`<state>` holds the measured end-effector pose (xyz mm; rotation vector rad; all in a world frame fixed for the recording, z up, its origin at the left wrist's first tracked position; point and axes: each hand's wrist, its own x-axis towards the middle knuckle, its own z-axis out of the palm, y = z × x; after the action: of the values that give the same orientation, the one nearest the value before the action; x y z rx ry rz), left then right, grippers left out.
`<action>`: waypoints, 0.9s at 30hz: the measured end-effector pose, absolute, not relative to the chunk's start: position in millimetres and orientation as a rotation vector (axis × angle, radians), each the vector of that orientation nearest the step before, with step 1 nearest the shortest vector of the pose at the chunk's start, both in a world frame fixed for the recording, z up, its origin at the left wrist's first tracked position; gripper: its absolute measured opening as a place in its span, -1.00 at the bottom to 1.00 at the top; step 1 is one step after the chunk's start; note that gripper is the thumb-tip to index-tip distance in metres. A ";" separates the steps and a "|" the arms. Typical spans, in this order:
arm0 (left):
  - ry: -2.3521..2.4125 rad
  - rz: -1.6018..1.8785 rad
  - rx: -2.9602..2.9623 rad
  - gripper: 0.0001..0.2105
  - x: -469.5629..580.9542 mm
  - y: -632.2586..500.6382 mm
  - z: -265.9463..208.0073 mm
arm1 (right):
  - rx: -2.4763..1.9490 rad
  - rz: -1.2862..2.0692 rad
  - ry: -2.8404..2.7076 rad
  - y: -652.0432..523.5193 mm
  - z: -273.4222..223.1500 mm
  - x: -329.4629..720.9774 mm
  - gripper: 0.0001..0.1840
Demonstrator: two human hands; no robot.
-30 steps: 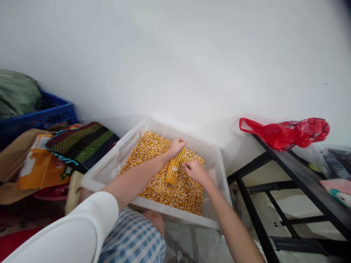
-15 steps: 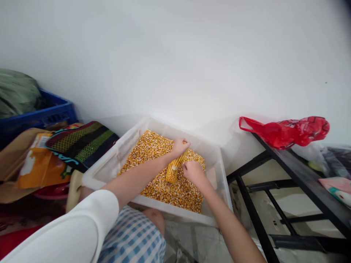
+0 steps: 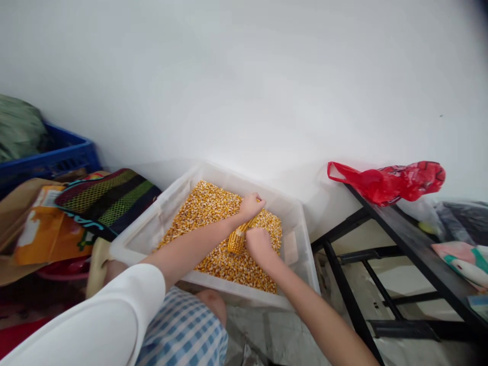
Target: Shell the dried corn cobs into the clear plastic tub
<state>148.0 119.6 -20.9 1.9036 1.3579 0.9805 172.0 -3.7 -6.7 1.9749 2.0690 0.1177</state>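
Note:
A yellow ear of corn (image 3: 237, 242) slants over a bed of loose corn kernels (image 3: 217, 208) in a translucent plastic bin (image 3: 127, 254). My left hand (image 3: 251, 205) is closed around the ear's upper end, its back towards me. Lower down, my right hand (image 3: 261, 246) presses against the ear's right side with curled fingers; their tips are hidden behind the fist. A pale band, seemingly without some kernels, shows across the ear near its lower end.
Left of the bin lie a dark mesh bag (image 3: 110, 203), an orange packet (image 3: 53, 226) and a blue crate (image 3: 72, 152). On the right stands a black metal-framed rack (image 3: 412, 244) with a red plastic bag (image 3: 392, 183) on top. A white wall (image 3: 244, 91) rises behind.
My right hand has moved left and slightly down, onto the side of the ear. My left hand keeps its grip at the upper end. The whole view has shifted slightly.

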 end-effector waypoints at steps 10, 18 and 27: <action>1.300 1.011 1.979 -0.75 145.5 114.9 -20.5 | 1.961 -0.168 2.402 16.4 1.7 214.3 -0.72; 0.973 0.928 2.197 -0.73 160.0 86.2 -18.1 | 1.801 -0.585 2.345 16.3 -15.8 236.6 -0.80; 1.113 1.101 1.846 -0.73 139.9 130.9 -26.8 | 1.938 -0.529 2.618 16.1 -6.6 230.6 -0.60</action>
<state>139.9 130.9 -26.8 1.8455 1.1128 1.1008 230.6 16.1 -6.6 1.9378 2.6175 -0.5292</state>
